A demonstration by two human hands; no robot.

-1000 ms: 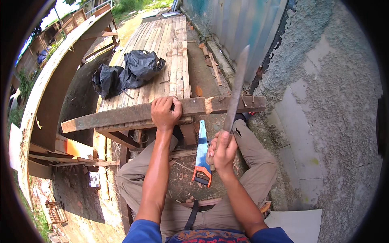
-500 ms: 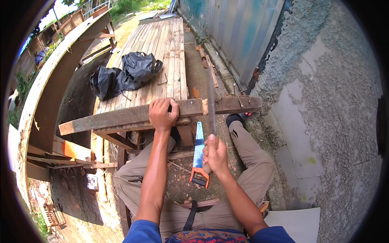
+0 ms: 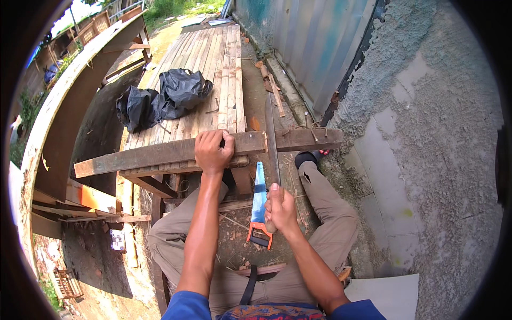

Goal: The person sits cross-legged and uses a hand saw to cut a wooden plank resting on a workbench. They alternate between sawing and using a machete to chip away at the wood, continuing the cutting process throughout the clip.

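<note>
A long, weathered wooden beam [image 3: 138, 154] lies crosswise over the near end of a slatted bamboo bench [image 3: 226, 58], its right end sticking out past the bench. My left hand [image 3: 213, 152] is closed over the beam near its middle, pressing from above. In my right hand [image 3: 281, 208] is a machete, gripped by its handle. The long dark machete blade [image 3: 271, 125] points away from me and rests against or just over the beam, beside a pale cut notch. Bent nails [image 3: 316, 130] stick out of the beam's right end.
A handsaw [image 3: 258, 205] with an orange and black handle lies on the ground between my legs. Black plastic bags [image 3: 170, 96] sit on the bench. A rough wall [image 3: 426, 133] and a corrugated metal sheet [image 3: 320, 53] stand at the right, a large curved wooden frame [image 3: 88, 90] at the left.
The machete blade has come down from a blurred, raised position to the beam beside the notch. My right hand has dropped slightly toward me. My left hand stays on the beam.
</note>
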